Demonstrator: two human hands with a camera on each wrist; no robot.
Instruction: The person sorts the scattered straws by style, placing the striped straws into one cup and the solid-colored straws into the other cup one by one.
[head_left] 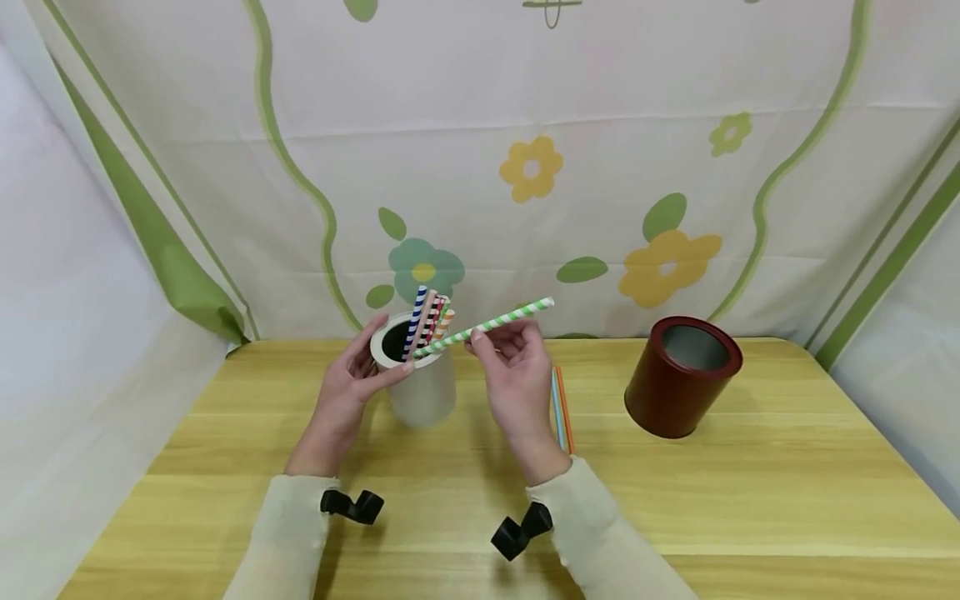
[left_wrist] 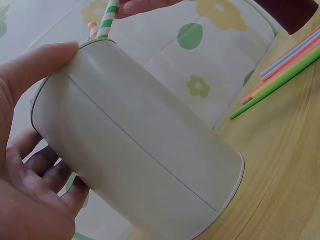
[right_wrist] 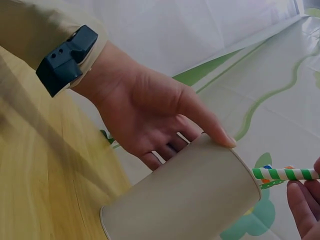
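Observation:
A cream-white can (head_left: 422,398) stands on the left half of the table. My left hand (head_left: 336,404) grips it near the rim, thumb on the near edge and fingers round the far left side. Several striped paper straws (head_left: 422,321) lean in its mouth, their tops sticking out. Between thumb and fingers, my right hand (head_left: 521,379) pinches a green-and-white striped straw (head_left: 504,320). That straw slants, its lower left end at the can's mouth; in the right wrist view the striped straw (right_wrist: 285,174) meets the rim, and whether its tip is inside cannot be told.
To the right stands a dark red can (head_left: 660,387), its mouth open upward. Several plain coloured straws (left_wrist: 285,72) lie on the wooden table (head_left: 750,500), partly behind my right hand in the head view. A flowered curtain (head_left: 465,100) hangs behind the table.

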